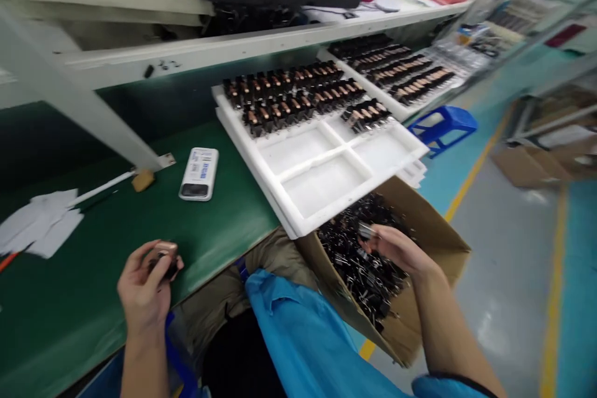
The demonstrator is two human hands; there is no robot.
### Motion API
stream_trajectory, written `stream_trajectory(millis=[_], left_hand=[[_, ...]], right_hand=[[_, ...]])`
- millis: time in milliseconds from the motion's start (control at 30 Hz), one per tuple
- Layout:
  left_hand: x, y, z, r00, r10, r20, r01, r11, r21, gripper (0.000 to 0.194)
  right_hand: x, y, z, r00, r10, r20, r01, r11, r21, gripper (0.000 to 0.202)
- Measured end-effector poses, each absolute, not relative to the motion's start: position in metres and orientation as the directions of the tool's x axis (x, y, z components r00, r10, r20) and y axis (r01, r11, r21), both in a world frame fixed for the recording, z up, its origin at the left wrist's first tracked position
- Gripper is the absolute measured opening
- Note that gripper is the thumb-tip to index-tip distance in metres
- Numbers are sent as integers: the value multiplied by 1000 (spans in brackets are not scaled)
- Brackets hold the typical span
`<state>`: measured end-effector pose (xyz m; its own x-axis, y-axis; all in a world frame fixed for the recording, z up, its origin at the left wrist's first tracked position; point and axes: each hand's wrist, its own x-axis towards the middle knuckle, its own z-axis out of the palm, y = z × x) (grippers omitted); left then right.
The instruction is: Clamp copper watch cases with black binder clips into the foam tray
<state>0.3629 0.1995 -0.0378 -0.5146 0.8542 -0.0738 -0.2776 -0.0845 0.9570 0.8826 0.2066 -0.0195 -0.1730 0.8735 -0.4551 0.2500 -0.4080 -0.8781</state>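
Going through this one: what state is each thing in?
Left hand: closed around a small dark-and-copper part
Right hand: pinching a silvery piece
Cardboard box: open-topped, holding many dark parts
Near white tray: partly filled
White device: lying flat on the green bench; on or off, cannot tell
Papers: loose, overlapping

The parts point(282, 109) are black and copper, the tray point(321, 214) white, the tabletop point(228, 224) green.

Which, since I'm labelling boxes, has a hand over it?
The cardboard box of black parts, under the right hand; the boxes at far right have none.
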Motion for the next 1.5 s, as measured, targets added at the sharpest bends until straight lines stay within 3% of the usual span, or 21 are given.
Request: stream_trajectory(millis=[133,233,333,467,667,900,1267,1433,1500], left_hand=[[368,195,-42,-429,903,3,-207,-101,973,31],[366,190,-46,-359,933,-34,-144,-19,989,31],[362,184,-46,-310,948,-74,-69,55,996,32],[362,181,-42,-279,957,-78,-31,72,997,30],[363,180,-39,-206,976,-69,-20,66,998,29],[363,181,-33,-107,993,-40,147,56,988,26],[364,181,-31,-108,993,-46,211,69,975,27],[358,177,-28,-39,998,-56,207,63,976,32],[345,176,-29,-68,997,-21,126,30,992,48]], right_hand=[[805,200,16,-636,633,-441,270,-353,-896,46],[724,207,11,-770,549,-323,95,-402,-911,47],[649,224,-8,-728,647,-227,-60,-390,-919,60],[593,256,-33,-623,760,-186,-47,-274,-961,52],[586,277,-52,-664,738,-116,-12,-166,-986,55],[590,275,-51,-681,732,22,146,165,-975,48],[584,275,-50,-694,719,-29,172,127,-977,45],[583,257,-1,-698,703,-139,240,47,-970,33],[594,245,23,-663,737,-132,239,41,-970,29]])
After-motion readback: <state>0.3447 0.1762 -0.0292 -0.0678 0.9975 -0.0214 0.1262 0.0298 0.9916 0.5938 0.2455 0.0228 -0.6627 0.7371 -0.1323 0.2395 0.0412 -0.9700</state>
